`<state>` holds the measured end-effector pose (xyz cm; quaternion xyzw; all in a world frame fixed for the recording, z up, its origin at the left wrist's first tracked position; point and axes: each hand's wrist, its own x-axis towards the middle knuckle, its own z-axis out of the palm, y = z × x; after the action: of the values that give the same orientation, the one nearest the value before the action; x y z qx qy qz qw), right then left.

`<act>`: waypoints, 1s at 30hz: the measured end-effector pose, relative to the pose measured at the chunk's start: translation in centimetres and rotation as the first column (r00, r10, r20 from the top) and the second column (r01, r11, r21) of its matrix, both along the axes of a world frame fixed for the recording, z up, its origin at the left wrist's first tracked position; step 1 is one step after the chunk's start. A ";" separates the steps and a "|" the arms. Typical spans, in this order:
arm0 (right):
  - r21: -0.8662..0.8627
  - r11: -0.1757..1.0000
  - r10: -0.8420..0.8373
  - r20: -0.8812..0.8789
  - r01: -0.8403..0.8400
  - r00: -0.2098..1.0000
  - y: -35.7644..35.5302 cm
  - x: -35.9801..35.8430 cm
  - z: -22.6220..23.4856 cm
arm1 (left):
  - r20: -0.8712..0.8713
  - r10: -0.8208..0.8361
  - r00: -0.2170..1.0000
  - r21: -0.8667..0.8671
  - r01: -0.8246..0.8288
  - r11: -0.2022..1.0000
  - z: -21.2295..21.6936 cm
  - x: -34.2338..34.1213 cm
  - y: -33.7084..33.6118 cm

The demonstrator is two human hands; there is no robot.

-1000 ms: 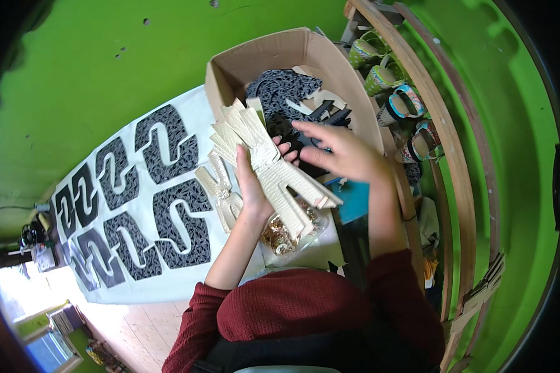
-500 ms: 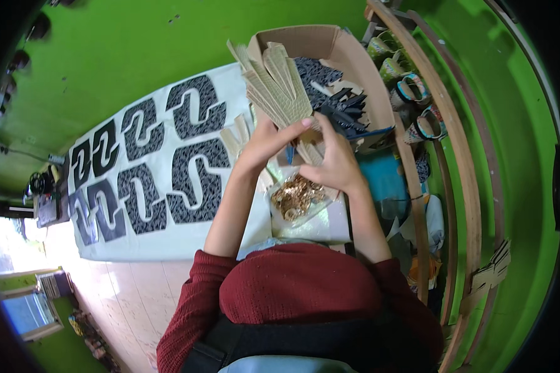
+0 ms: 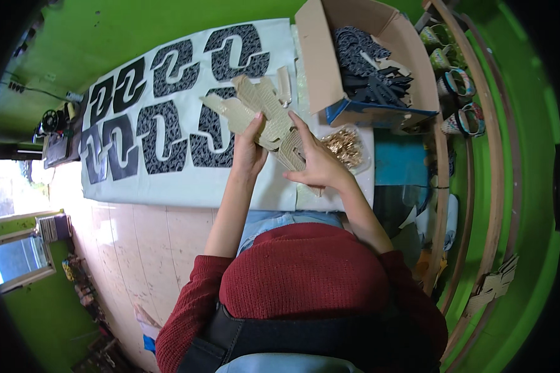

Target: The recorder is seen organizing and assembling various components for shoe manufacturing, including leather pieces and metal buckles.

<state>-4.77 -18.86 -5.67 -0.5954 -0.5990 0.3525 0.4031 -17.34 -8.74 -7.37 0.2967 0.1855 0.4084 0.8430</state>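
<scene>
A bundle of beige, grid-textured cut pieces [image 3: 264, 118] is held above the table between my two hands. My left hand [image 3: 250, 154] is closed on its near left side, thumb on top. My right hand [image 3: 322, 165] grips the lower right end, with fingers over the top edge and the thumb below. The bundle partly covers a black-and-grey patterned S-shaped piece [image 3: 213, 144] on the white-covered table [image 3: 168, 198]. Just beyond the bundle lies a loose beige strip [image 3: 284, 85]. A clear tub of small gold-coloured pieces [image 3: 345, 149] stands beside my right hand.
An open cardboard box [image 3: 320, 59] at the far right holds dark scraps [image 3: 379, 87]. More dark S-shaped pieces [image 3: 162, 138] lie in two rows on the left. Along the right runs a wooden rack [image 3: 486, 137] with patterned cup-like items [image 3: 463, 121].
Both hands have brought the beige bundle away from the box and over the table, turning its fanned end leftward. The view has shifted, showing more of the box and tub.
</scene>
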 end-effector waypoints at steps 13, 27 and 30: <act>-0.281 0.957 0.228 0.585 -0.070 0.779 -2.6 -8.9 -8.2 | -0.625 -0.005 0.780 -0.058 -0.041 0.998 -8.1 -18.9 -1.5; -0.317 0.946 0.132 0.583 0.074 0.802 -3.7 -9.8 -9.8 | -0.815 0.249 0.523 0.429 0.256 0.866 -12.5 -22.0 -1.4; -0.250 0.962 0.061 0.592 0.111 0.804 -4.3 -10.4 -10.3 | -0.865 0.238 0.442 0.408 0.344 0.846 -12.1 -21.8 -1.9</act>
<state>-15.14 -23.19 -16.01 -0.7332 -0.6326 0.2218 0.1141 -39.19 -10.61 -19.43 0.6922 0.4710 0.1949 0.5109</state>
